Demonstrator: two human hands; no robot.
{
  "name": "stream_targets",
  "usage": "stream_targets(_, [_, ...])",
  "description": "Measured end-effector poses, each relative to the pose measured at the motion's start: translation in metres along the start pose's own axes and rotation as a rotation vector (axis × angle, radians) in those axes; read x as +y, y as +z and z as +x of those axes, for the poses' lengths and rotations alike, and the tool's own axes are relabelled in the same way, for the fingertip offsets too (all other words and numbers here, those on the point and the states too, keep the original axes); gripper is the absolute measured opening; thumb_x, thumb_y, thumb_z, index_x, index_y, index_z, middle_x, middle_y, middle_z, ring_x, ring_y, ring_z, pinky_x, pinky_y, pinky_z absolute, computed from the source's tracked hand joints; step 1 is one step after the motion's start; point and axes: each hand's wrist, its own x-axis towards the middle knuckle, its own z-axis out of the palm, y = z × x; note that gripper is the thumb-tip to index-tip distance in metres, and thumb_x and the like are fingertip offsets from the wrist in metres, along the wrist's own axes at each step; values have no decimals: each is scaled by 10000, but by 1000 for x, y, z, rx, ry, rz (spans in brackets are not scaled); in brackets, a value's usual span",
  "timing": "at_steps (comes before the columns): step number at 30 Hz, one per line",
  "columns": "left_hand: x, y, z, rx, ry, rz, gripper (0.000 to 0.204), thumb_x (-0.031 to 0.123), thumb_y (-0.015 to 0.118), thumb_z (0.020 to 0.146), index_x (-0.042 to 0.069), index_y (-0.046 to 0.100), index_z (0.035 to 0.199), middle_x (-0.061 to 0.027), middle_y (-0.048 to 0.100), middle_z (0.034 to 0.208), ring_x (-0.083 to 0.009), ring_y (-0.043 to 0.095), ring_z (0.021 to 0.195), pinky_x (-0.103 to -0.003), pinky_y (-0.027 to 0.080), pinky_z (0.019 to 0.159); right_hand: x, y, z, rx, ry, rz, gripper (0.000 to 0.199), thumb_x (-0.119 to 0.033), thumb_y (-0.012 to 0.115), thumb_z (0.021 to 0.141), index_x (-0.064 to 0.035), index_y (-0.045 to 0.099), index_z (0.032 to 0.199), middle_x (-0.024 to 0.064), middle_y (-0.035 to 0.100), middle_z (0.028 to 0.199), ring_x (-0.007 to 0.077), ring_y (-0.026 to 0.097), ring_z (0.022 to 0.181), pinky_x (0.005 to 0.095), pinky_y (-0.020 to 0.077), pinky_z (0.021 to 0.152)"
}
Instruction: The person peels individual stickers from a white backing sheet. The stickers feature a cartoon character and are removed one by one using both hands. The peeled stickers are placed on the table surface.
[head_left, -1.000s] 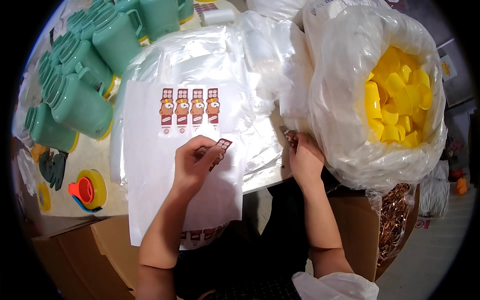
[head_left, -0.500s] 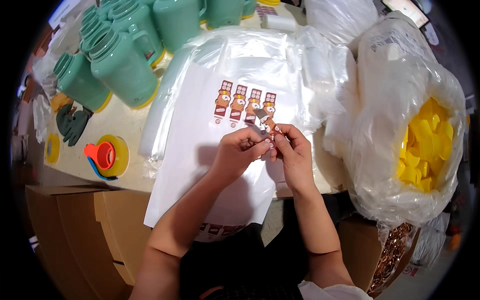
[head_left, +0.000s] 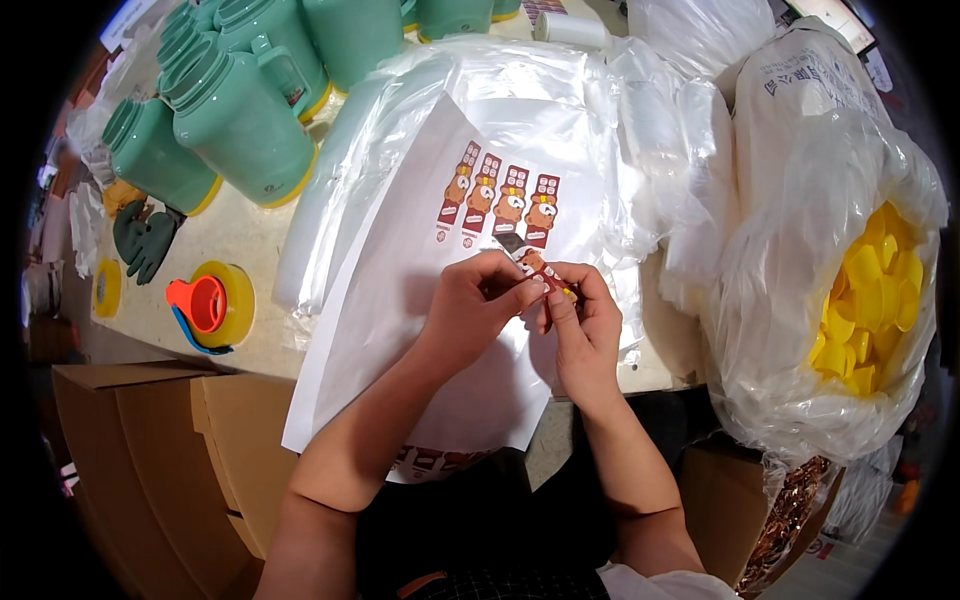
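Green jugs, dark glove, yellow pieces in plastic bag

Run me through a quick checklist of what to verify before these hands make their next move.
1. Held strip secure: ok, pinched between the fingers of the left hand and the right hand.
2. Held strip fully in view: not ok, the fingers hide part of it.
3. Held strip's backing off: cannot tell.
4. Sheet wholly on the table: not ok, its lower end hangs over the near edge.
5. Jugs clear of the hands: ok, they stand apart, to the left.
6. Yellow cups contained: ok, they sit inside the bag at right.
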Motion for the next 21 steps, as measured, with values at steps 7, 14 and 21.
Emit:
stream_targets(7, [-7,-1,0,4,29,91,164,124,734,853,12,644,773,34,604,675,-22,508,636,-206,409,573,7,3,-4,33,-28,33,99,-109,462,1023,-18,500,1034,-10,531,823,28,437,705,181,368,626])
stream_targets(14, [-2,1,-3,63,66,299,166,103,712,864,-10,617,788,14,576,671,-34,471,621,-214,383,566,10,5,-7,61,4,91,80,-105,478,1017,-26,470,1023,-11,512,823,25,423,693,192,369,609])
stream_targets(21, [3,5,-4,209,432,423,124,94,686,876,-20,641,896,-12,628,800,-50,523,707,-225,427,632,12,14,-7,137,-126,49,96,-99,514,1002,-44,442,1035,-2,507,808,41,419,669,203,370,609])
